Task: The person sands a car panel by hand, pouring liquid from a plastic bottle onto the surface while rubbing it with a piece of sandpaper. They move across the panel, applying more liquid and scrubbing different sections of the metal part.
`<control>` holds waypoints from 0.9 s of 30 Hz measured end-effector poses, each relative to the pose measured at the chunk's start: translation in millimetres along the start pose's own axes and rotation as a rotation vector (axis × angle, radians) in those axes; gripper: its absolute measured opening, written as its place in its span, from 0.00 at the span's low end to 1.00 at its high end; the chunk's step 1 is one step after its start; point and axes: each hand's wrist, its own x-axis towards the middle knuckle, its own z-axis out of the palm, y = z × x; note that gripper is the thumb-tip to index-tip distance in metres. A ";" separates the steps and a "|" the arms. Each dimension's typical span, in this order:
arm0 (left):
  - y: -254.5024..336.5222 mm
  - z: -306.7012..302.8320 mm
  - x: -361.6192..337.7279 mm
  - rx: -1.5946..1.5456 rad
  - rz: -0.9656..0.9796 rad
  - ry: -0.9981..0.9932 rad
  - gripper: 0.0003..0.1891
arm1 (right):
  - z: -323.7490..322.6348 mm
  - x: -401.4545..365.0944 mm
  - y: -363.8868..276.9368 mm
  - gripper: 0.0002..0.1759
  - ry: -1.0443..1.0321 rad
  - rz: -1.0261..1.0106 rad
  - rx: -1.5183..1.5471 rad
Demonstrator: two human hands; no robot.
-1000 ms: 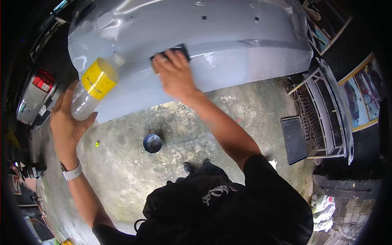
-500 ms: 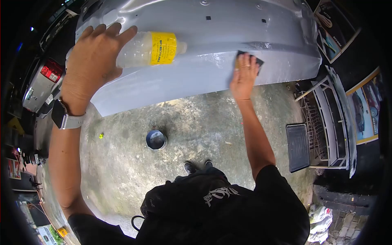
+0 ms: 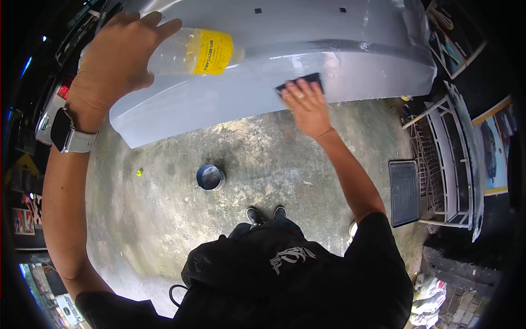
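A clear plastic bottle point(image 3: 213, 52) with a yellow label lies sideways over the grey car body panel point(image 3: 203, 101), its neck pointing right. My left hand point(image 3: 112, 60), a watch at its wrist, is wrapped round the bottle's left part. The fingertips on its far side are partly hidden. My right hand point(image 3: 309, 109) lies on the panel's lower face, its fingers pressing a dark sheet of sandpaper point(image 3: 316, 80) flat against it. Most of the sheet is under the fingers. The panel's surface looks wet and shiny in places.
A bucket point(image 3: 221, 181) stands on the stained concrete floor below the panel. At right are a black tray point(image 3: 404, 194) and a metal rack point(image 3: 449, 164). A silver vehicle point(image 3: 48, 120) is at left. Framed posters point(image 3: 496, 145) line the right side.
My right hand has slid left along the panel with the sandpaper, and its fingers now point up and left. My left hand and the bottle sit slightly higher and further left in view.
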 end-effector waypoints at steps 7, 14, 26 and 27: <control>-13.5 -20.1 -49.9 0.082 -0.100 -0.237 0.50 | 28.6 -25.5 -16.2 0.33 0.039 0.022 -0.016; 6.4 -24.8 -18.7 0.006 -0.079 -0.180 0.53 | 71.3 71.5 -193.0 0.25 0.019 -0.179 0.259; -21.5 -4.2 -25.9 0.101 -0.080 -0.133 0.51 | -3.4 -33.7 24.6 0.29 0.128 0.344 -0.008; -6.5 -24.6 -21.1 0.102 -0.078 -0.116 0.51 | 3.9 -26.2 12.6 0.29 0.206 0.433 -0.005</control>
